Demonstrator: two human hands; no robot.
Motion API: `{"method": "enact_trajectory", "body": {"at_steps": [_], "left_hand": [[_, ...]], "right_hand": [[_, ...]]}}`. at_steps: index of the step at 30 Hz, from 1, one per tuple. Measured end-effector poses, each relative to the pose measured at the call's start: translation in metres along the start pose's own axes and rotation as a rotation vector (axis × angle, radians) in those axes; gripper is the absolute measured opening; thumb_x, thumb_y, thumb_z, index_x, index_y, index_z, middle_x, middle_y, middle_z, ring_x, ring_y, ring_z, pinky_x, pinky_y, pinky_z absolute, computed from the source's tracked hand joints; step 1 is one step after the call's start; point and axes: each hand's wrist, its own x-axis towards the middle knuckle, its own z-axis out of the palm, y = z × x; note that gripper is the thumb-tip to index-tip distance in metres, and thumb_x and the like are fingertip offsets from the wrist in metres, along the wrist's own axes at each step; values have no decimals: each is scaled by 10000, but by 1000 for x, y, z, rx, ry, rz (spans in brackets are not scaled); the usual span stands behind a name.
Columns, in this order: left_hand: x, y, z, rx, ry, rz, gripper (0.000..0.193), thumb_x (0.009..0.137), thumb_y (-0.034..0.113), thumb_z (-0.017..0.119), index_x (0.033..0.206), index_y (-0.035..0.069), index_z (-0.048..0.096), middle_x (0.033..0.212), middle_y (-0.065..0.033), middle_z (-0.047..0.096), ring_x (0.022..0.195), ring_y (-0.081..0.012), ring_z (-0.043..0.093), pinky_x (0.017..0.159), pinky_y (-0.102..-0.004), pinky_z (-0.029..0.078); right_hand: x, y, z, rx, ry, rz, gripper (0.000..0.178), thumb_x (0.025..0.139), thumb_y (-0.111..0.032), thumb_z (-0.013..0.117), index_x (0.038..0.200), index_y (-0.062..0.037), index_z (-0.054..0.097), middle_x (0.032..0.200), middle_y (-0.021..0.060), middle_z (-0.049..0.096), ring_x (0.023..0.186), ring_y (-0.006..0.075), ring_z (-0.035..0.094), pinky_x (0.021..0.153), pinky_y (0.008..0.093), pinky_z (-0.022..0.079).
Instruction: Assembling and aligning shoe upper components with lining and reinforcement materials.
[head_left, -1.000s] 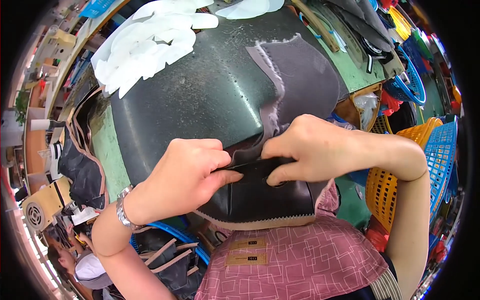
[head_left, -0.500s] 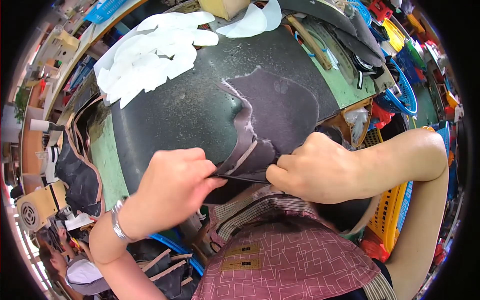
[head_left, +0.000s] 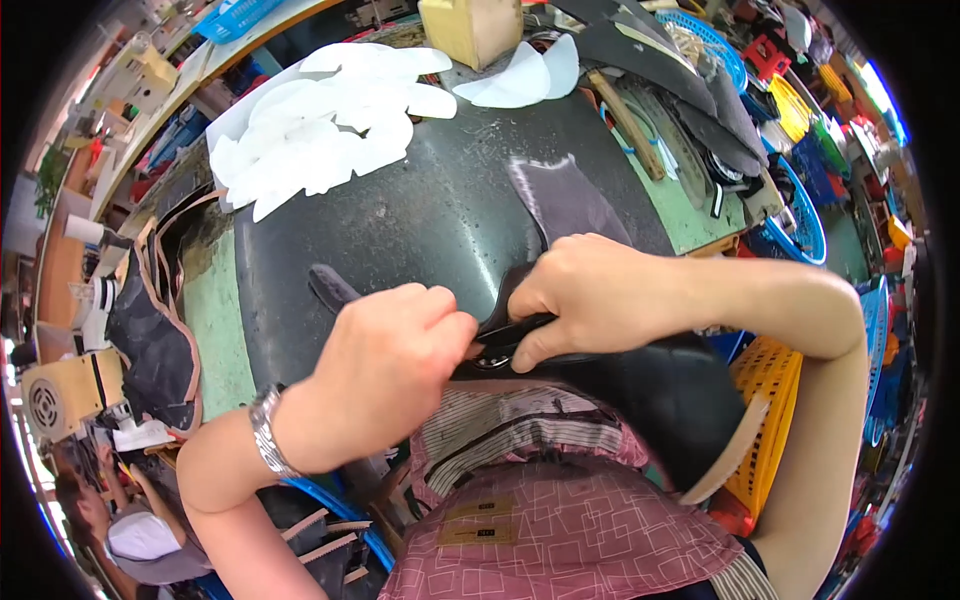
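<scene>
Black leather shoe upper point(head_left: 650, 385) at the near edge of our black mat point(head_left: 350, 235), long axis sweeping rightward. Our right hand point(head_left: 590, 300), nearer its bulk, pinches it; our left hand point(head_left: 395, 345) curls alongside (grip hidden; we cannot tell).

Tan labels point(head_left: 477, 532) on the apron point(head_left: 600, 525) bear print
</scene>
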Motion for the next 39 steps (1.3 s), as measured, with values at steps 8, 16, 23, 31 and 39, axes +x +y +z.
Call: {"method": "enact_trajectory", "body": {"at_steps": [8,16,23,31,39], "left_hand": [[12,-41,-19,-558,-202,133,284,685,28,655,966,31,614,801,-109,546,731,-283,543,629,-339,432],[15,-6,-24,-100,179,50,220,595,168,761,655,84,567,647,-13,507,760,-190,538,891,-420,339],[21,-31,-45,-501,-148,189,129,689,153,711,760,87,626,641,-3,478,718,-180,485,860,-358,324],[25,-1,-31,-117,311,-40,236,636,162,734,637,45,529,600,-55,461,598,-239,473,671,-319,363],[26,-5,-34,-235,293,-11,134,658,110,719,752,51,644,635,-32,511,598,-194,489,648,-282,354]], "right_hand": [[-2,5,-7,-240,299,-320,151,682,-193,649,681,-58,582,582,103,556,613,285,584,542,394,445],[-6,0,-17,-3,360,-273,153,690,-208,665,750,-69,642,638,116,590,644,296,578,615,383,451],[-2,9,-22,-53,428,-406,189,668,-253,683,733,-78,651,616,73,566,690,244,554,708,355,432],[-5,5,-17,55,711,-342,149,638,-101,731,751,-54,646,672,50,598,680,216,539,641,312,441],[-24,26,-6,1167,300,-46,381,768,-180,705,1065,17,571,984,51,618,923,104,544,809,259,444]]}}
